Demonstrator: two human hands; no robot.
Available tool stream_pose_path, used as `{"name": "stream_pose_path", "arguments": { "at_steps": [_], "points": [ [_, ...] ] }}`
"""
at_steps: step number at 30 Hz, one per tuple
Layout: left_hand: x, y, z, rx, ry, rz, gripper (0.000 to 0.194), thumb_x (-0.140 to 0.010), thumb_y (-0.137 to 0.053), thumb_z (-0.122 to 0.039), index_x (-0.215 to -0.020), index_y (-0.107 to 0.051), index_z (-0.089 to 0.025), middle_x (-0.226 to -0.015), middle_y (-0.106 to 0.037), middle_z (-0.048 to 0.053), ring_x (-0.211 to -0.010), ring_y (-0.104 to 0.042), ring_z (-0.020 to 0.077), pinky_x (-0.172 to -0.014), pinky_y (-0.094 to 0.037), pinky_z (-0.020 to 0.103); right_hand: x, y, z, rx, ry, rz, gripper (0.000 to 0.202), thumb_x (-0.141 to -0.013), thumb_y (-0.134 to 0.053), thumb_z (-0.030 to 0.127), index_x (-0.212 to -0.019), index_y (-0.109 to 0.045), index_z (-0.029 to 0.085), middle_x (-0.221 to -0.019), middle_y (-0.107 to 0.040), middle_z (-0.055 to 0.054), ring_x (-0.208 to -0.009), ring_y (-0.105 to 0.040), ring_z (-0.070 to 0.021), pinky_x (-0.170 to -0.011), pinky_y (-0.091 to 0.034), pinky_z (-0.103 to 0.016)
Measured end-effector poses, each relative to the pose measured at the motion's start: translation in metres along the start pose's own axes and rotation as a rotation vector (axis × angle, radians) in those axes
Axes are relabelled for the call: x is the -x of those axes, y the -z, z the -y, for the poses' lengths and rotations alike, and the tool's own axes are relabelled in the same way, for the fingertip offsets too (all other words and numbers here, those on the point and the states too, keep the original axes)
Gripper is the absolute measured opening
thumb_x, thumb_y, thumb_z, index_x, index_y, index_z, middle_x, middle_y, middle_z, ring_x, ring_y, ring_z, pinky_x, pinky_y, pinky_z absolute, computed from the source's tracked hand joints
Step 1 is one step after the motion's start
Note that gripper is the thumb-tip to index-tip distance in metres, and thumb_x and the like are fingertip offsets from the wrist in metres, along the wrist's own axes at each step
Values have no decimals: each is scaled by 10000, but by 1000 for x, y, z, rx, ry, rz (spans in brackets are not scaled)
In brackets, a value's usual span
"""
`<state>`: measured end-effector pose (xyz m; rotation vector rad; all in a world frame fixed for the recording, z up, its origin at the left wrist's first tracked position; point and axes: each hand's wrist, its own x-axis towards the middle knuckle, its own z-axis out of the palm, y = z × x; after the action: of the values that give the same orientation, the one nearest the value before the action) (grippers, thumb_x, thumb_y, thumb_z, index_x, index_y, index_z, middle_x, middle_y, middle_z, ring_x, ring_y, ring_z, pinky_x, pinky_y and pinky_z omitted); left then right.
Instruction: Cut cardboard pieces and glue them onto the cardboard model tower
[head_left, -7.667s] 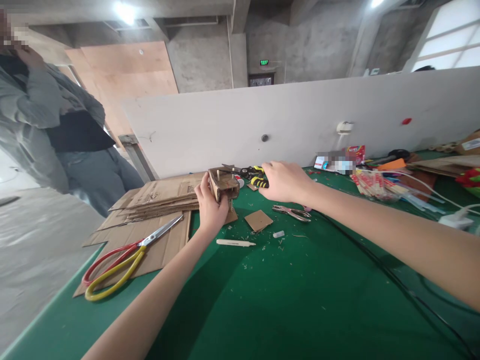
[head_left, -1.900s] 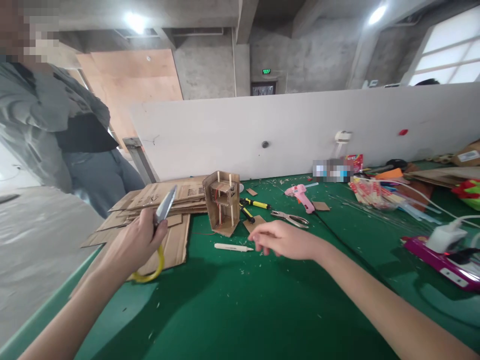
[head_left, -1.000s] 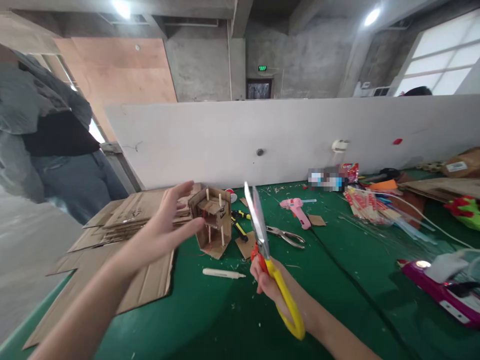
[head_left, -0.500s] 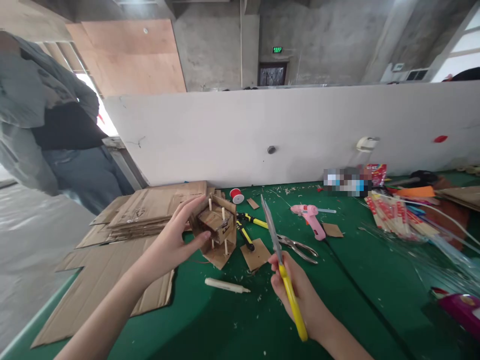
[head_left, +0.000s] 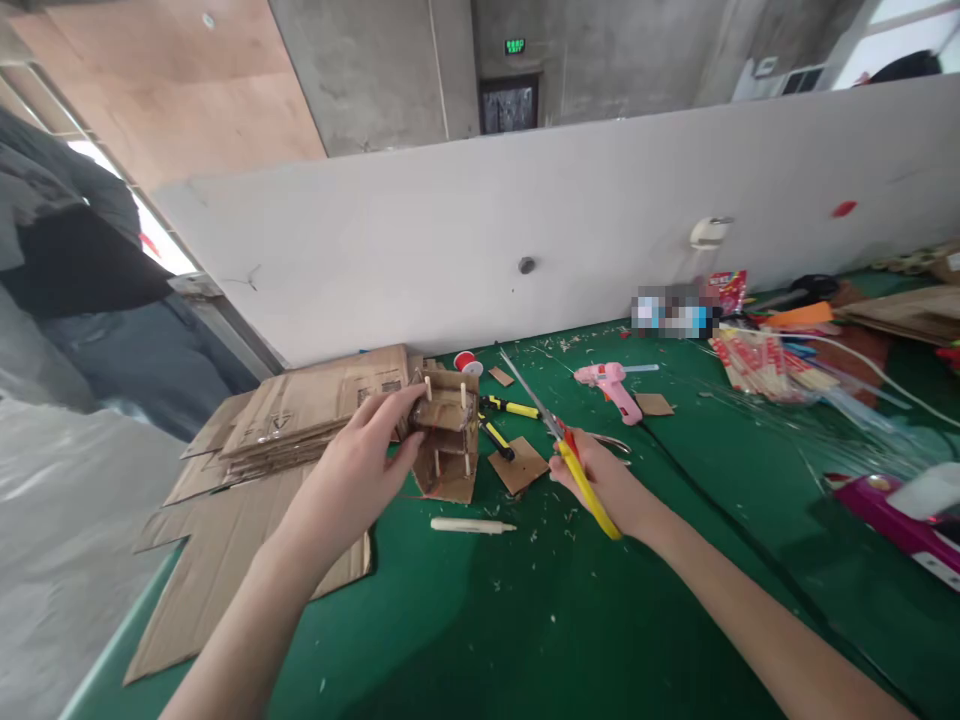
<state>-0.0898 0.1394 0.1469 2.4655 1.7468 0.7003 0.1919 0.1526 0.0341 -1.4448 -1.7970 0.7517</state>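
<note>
My left hand (head_left: 349, 465) grips the left side of a small cardboard model (head_left: 448, 438). Its front shows layered cardboard shelves, with short pale sticks standing between them and at the top. Held in my right hand (head_left: 611, 475) is a pair of scissors (head_left: 587, 490) with yellow and red handles. Their long blades point up and to the left, past the model's right side, without touching it. Beside the model lie yellow-and-black pliers (head_left: 495, 437) and a square cardboard piece (head_left: 519, 466). A cream marker-like pen (head_left: 472, 525) rests in front.
Stacked cardboard sheets (head_left: 247, 540) cover the table's left. Behind my right hand are a pink glue gun (head_left: 611, 388) with a black cord and a red spool (head_left: 466, 362). Sticks in red wrappers (head_left: 754, 365) and a purple power strip (head_left: 896, 520) lie right. A person (head_left: 112, 290) stands left.
The cardboard model has turned so its shelves face me more squarely. In my right hand, the scissors have tilted further to the left, and their red handle part now shows. The camera view has shifted.
</note>
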Motion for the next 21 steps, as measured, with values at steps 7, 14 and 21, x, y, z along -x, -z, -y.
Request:
{"name": "stream_pose_path", "arguments": {
  "at_steps": [7,14,21],
  "points": [
    [13,7,-4,-6,3,-23,667,-839,-545,-470,-1433,-275,-335,-1266,-537,91,-793,-655,225,-746,-545,432,6,13,5,193,-113,-21,315,-845,-515,506,-887,-547,196,-782,-624,-32,-673,-590,-181,-579,-424,-269],
    [-2,-16,14,313,-137,-131,809,-800,-619,-431,-1467,-206,-235,-1505,-265,143,-1406,-266,312,-1131,-280,504,5,31,-3,518,-215,-65,398,-759,-613,507,-976,-641,174,-891,-678,-110,-793,-640,-250,-603,-426,-287],
    [-10,-30,35,692,-88,10,854,-731,-718,-395,-1439,-264,-248,-1474,-356,129,-1348,-360,331,-1021,-442,439,8,32,-17,702,-149,-16,404,-756,-620,415,-994,-619,88,-1022,-626,-208,-989,-591,-331,-787,-465,-391]
  ]
}}
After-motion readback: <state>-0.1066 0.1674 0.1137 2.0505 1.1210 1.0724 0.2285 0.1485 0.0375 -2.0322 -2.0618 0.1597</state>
